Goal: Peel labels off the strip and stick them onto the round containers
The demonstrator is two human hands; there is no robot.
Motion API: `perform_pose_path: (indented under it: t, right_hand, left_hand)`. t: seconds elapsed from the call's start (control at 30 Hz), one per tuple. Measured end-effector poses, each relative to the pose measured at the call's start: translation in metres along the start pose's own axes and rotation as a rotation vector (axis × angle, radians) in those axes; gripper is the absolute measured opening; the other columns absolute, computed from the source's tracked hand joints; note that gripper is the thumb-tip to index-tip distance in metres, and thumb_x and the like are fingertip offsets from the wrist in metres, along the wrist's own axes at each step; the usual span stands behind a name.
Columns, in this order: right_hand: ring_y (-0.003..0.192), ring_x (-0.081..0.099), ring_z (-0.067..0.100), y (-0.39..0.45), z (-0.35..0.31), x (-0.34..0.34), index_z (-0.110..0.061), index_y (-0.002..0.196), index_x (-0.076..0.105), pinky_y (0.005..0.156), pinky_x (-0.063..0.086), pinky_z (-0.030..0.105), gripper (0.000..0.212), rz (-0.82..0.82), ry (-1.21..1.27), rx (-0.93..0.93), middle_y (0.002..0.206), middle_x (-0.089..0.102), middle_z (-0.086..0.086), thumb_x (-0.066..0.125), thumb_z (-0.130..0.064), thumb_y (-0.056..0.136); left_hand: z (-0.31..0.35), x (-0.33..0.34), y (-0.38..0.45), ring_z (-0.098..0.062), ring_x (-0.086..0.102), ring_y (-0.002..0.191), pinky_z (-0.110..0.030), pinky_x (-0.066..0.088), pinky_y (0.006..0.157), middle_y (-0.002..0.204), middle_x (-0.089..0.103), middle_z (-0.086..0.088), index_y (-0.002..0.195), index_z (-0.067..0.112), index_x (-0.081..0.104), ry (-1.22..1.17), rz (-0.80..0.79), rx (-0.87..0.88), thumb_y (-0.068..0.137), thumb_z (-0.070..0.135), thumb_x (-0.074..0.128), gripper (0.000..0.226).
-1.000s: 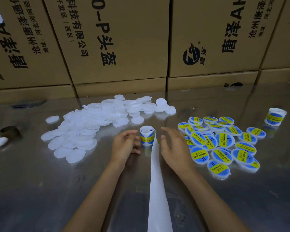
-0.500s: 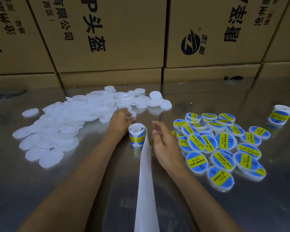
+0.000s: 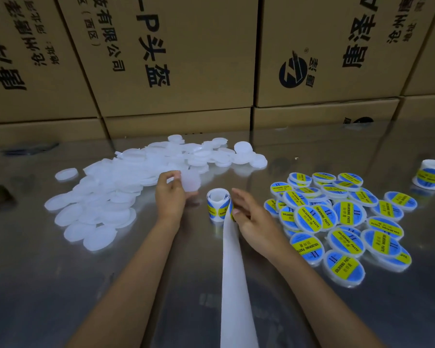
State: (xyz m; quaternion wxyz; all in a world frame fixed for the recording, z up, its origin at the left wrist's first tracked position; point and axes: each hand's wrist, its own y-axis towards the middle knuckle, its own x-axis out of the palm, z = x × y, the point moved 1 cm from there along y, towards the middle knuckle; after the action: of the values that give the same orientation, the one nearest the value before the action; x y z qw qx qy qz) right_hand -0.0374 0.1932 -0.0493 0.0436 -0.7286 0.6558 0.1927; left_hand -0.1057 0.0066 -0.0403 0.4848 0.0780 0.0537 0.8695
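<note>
One label roll stands on end mid-table, axis vertical, its bare backing strip trailing toward the camera. Right hand touches the roll, fingers loosely curled; grip unclear. Left hand pinches a blank white container beside the unlabelled pile. Labelled containers at right.

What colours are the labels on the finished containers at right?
Blue round labels with a yellow band and black text; head view.

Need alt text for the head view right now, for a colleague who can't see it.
A person's left hand holds a blank white round container above a metal table while the right hand touches an upright label roll. Unlabelled containers pile left, labelled ones right, cardboard boxes behind.
</note>
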Motion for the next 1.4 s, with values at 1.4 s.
perform_pose_path:
  t: [1.4]
  right_hand:
    - [0.065, 0.049, 0.013, -0.019, -0.017, -0.016, -0.012, 0.074, 0.061, 0.061, 0.045, 0.023, 0.017, 0.001, 0.053, -0.025, 0.068, 0.058, 0.0, 0.074, -0.002, 0.078]
  left_hand:
    - [0.052, -0.015, -0.093, -0.008, 0.074, 0.09, -0.017, 0.055, 0.069, 0.092, 0.076, 0.002, 0.109, 0.003, 0.059, 0.027, -0.544, 0.123, 0.105, 0.02, 0.048, 0.02]
